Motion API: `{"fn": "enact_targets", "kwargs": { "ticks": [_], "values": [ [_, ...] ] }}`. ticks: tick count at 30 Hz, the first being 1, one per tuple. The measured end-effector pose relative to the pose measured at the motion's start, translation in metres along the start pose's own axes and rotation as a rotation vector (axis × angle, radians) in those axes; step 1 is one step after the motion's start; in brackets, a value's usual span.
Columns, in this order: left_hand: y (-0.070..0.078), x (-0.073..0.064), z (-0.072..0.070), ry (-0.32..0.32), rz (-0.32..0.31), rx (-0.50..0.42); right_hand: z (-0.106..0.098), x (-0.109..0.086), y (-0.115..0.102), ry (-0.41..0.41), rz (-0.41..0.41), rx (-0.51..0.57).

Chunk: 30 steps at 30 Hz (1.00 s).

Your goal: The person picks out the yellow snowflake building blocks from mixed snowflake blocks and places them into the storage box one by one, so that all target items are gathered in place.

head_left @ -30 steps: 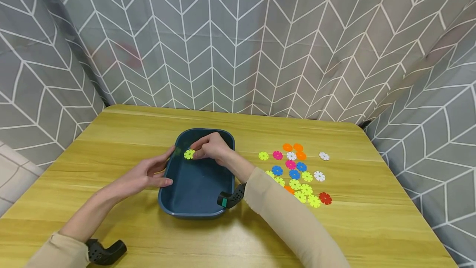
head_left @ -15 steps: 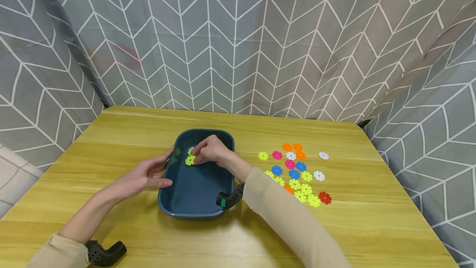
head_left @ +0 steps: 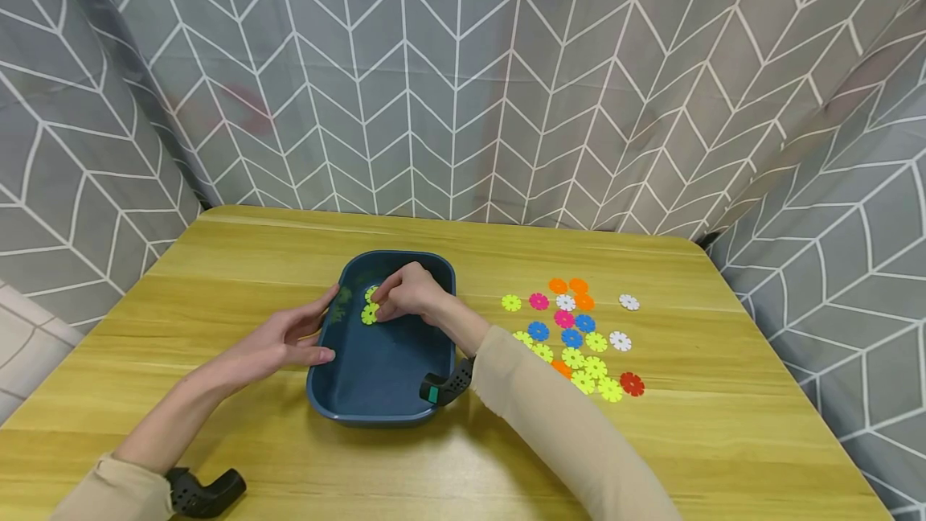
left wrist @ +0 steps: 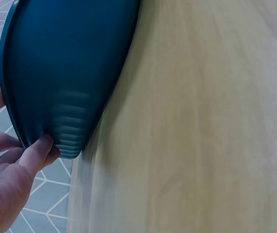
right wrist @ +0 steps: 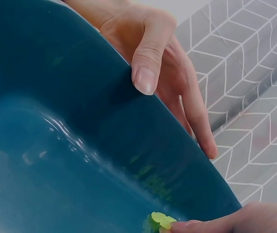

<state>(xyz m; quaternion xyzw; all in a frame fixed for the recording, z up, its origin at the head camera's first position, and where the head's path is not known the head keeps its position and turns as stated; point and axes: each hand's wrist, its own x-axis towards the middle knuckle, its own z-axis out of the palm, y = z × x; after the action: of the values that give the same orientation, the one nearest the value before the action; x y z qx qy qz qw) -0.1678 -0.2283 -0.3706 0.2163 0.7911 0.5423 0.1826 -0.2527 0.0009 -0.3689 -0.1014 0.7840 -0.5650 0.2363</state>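
Note:
A dark blue plastic basin (head_left: 379,368) lies on the table at centre-left in the head view. My left hand (head_left: 289,336) grips its left rim, thumb over the edge and fingers along the outer wall, as the right wrist view shows. Inside the basin my right hand (head_left: 412,293) pinches a yellow flower-shaped notched disc (head_left: 370,313) between thumb and fingertips, close over the floor. Just beyond it another yellow notched disc (head_left: 372,294) shows, partly covered by the fingers. In the right wrist view, the pinched yellow disc (right wrist: 162,218) is at the bottom edge.
Right of the basin, several notched discs lie scattered on the wooden table (head_left: 694,424): yellow, orange (head_left: 558,286), pink (head_left: 538,301), blue (head_left: 538,331), white (head_left: 629,302) and red (head_left: 633,384). My right sleeve (head_left: 564,416) partly hides some. A patterned grey curtain (head_left: 448,87) hangs behind.
My right hand has lowered the yellow disc slightly toward the basin floor, uncovering another yellow disc beyond it. The left hand has stayed on the rim.

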Motion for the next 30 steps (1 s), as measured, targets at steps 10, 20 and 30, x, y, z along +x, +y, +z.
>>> {"fn": "enact_targets", "kwargs": {
  "ticks": [10,20,30],
  "values": [
    [0.0008,-0.0005,0.0002,-0.002,-0.003,-0.007,0.0000,0.0001,0.0009,0.067,-0.010,-0.079],
    [0.0002,0.0001,-0.0006,-0.003,0.003,-0.006,-0.0008,-0.0012,-0.0012,0.087,0.000,-0.079],
    [-0.0005,-0.0001,-0.0003,-0.002,0.003,-0.012,0.0004,-0.0011,-0.0010,0.141,-0.016,-0.099]
  ]
}}
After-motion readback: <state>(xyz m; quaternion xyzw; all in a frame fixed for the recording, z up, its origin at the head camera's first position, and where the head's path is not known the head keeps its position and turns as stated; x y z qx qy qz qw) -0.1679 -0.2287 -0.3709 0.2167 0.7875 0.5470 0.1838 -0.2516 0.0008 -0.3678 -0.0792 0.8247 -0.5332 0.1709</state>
